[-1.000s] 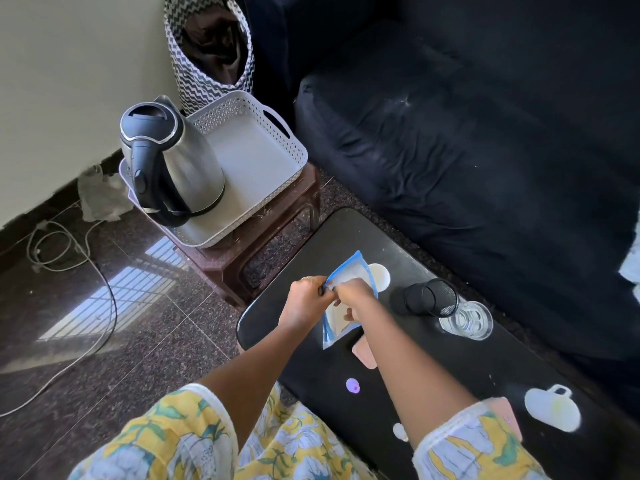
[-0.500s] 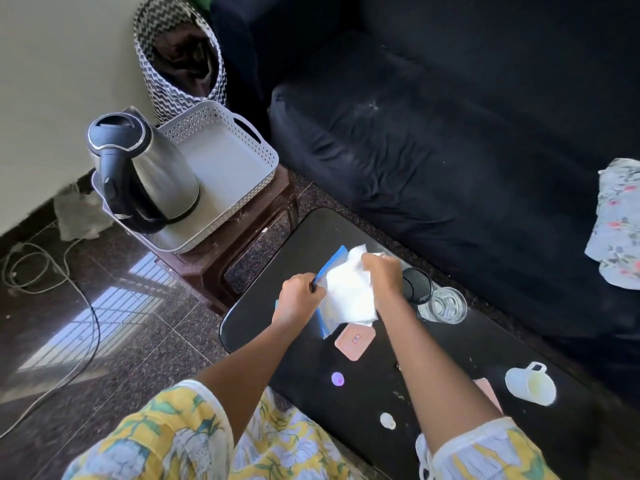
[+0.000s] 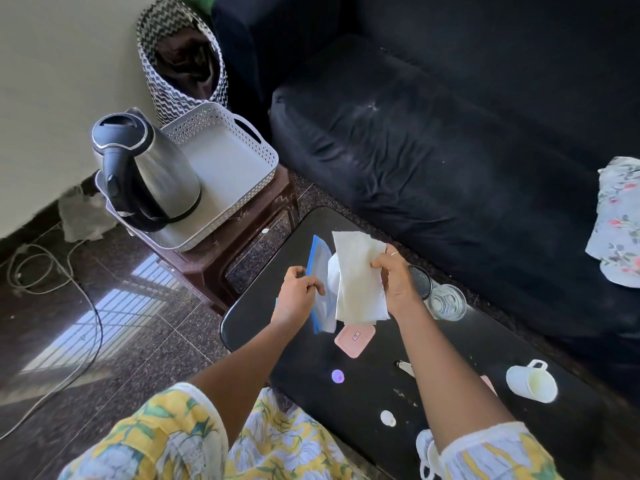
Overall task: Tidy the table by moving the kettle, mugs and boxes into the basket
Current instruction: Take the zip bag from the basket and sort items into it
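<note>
The left hand [image 3: 297,295] has its grip closed on a clear plastic pouch with a blue edge [image 3: 320,282], held above the near end of the glossy black table [image 3: 381,386]. The right hand [image 3: 398,280] is closed around a folded white paper towel [image 3: 356,282], which stands partly out of the pouch's open top. Both hands are raised off the table, close together.

The stainless steel electric kettle with a black lid and handle [image 3: 152,171] stands upright in the near corner of the white perforated plastic basket [image 3: 242,143], which sits on a dark brown stool [image 3: 242,237] beside the table.

Still on the table: a pale yellow-white mug lying on its side [image 3: 531,381] towards the right end, a flat pink rectangular box [image 3: 355,339] just below the hands, a clear drinking glass [image 3: 446,302] and a dark mesh cup [image 3: 420,280] touching it, behind the right wrist. A small purple disc [image 3: 338,376] and a small white cap [image 3: 388,418] lie nearer the person
</note>
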